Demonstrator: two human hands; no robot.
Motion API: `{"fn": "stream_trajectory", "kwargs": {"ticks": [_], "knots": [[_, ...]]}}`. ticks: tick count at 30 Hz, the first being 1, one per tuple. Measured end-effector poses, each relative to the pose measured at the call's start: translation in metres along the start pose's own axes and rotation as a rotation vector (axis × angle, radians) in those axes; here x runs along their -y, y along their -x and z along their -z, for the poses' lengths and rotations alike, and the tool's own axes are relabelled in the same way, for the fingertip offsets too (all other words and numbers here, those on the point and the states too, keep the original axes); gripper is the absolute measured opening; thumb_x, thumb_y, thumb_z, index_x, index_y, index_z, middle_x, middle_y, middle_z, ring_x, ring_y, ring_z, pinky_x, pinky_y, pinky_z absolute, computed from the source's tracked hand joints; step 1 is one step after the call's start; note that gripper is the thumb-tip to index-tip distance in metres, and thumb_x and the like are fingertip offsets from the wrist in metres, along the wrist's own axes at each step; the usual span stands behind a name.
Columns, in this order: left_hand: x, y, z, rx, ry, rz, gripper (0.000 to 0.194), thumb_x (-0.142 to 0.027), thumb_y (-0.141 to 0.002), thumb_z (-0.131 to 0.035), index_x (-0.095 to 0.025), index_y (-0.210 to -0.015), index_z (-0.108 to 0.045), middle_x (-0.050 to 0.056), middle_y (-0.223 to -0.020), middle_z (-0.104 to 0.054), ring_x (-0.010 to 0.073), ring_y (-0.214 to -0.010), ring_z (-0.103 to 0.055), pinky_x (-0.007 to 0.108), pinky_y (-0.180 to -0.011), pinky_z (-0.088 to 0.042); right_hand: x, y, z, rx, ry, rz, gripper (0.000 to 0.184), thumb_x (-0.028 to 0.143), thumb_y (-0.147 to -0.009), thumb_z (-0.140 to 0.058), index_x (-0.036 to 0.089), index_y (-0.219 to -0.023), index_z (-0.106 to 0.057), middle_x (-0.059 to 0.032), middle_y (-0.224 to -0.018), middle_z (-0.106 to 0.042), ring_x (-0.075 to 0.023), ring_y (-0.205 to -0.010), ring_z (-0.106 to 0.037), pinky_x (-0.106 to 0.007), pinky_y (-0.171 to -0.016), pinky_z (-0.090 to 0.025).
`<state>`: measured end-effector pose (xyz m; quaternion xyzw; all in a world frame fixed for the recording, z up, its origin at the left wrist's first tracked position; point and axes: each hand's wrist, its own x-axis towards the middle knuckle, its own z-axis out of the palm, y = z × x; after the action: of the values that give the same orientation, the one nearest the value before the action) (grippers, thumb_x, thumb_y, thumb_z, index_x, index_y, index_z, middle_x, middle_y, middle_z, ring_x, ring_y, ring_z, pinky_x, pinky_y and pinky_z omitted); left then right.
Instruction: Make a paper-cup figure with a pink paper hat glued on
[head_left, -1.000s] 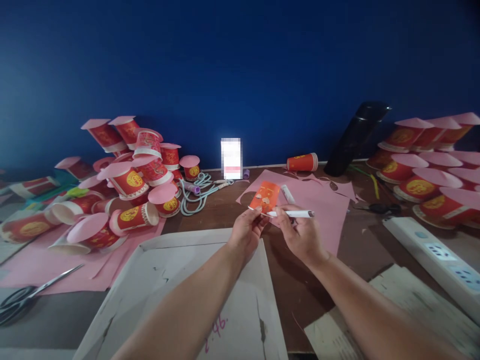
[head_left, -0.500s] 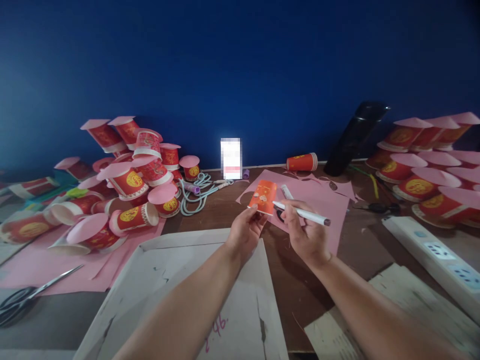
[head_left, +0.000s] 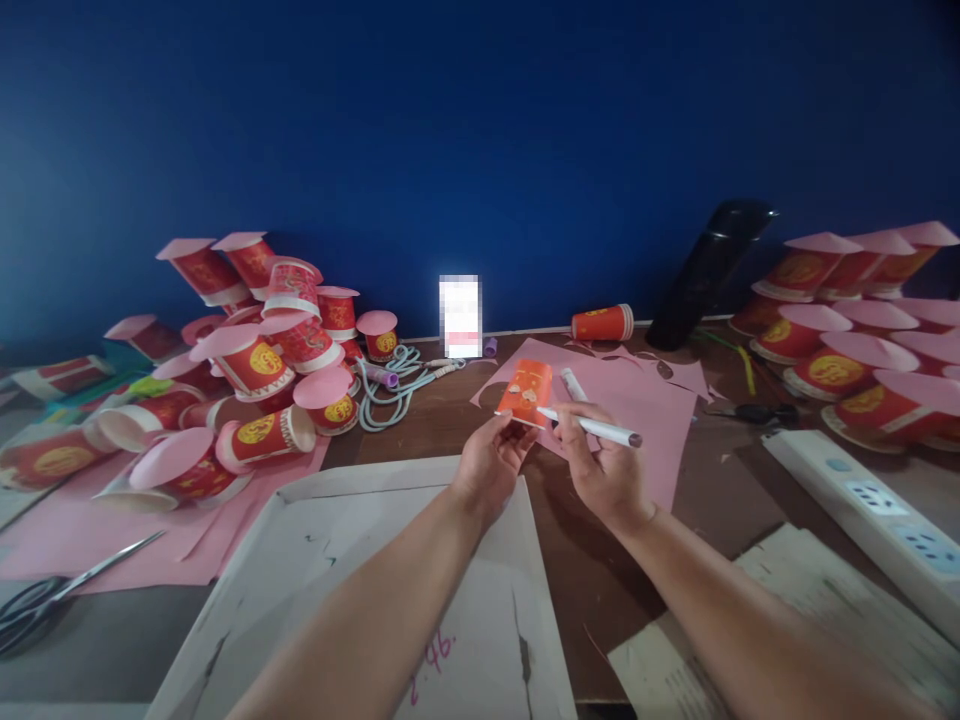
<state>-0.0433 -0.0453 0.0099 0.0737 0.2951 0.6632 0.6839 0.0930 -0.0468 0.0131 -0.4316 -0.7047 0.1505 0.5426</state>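
My left hand [head_left: 491, 460] is closed on the lower edge of an orange-red paper cup [head_left: 531, 378], held tilted with its pale rim toward me. Small light and gold marks show on the cup's side. In my right hand [head_left: 604, 465] is a white marker [head_left: 600, 428], gripped like a pen, its dark end pointing right. The marker's tip meets or nearly meets the cup's lower right side; contact is hard to make out. Behind the hands lies a pink paper sheet [head_left: 637, 380] with cut edges, and a white cap-like piece [head_left: 574, 385] rests on it.
Red cups with pink paper discs [head_left: 255, 362] are piled at left, more cups [head_left: 832, 365] at right. Scissors [head_left: 67, 590] lie front left. A white box lid [head_left: 360, 560], power strip [head_left: 870, 490], black bottle [head_left: 705, 270], cord [head_left: 390, 400] and lit phone [head_left: 460, 315] surround the hands.
My right hand and the marker have shifted slightly left, bringing the tip lower and further onto the cup. My left hand keeps its hold, and the cup has turned a little.
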Motion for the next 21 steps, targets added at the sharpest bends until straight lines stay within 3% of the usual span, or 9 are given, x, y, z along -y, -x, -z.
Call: {"fn": "stream_trajectory", "kwargs": {"ticks": [7,21], "knots": [[0.0006,0.0022,-0.0015,0.041,-0.053,0.012,0.01,-0.013,-0.08,-0.059,-0.009,-0.076,-0.068,0.006,-0.074,-0.067,0.0114,-0.07,-0.061,0.027,-0.076,-0.053,-0.0023,0.0002,-0.0017,0.007,-0.003,0.0,0.018,0.029,-0.091,-0.053,0.024,-0.104,-0.065,-0.0057,-0.096,-0.071,-0.0205,-0.089,-0.069,-0.037,-0.08,-0.057],[0.0018,0.0018,-0.0027,0.038,-0.08,0.002,0.009,-0.014,-0.08,-0.06,-0.009,-0.078,-0.068,0.006,-0.076,-0.068,0.0118,-0.07,-0.062,0.027,-0.076,-0.052,0.0011,-0.0022,-0.0012,-0.006,0.087,-0.001,0.019,0.032,-0.091,-0.053,0.021,-0.098,-0.066,-0.0067,-0.085,-0.073,-0.0203,-0.079,-0.07,-0.032,-0.069,-0.056]]}}
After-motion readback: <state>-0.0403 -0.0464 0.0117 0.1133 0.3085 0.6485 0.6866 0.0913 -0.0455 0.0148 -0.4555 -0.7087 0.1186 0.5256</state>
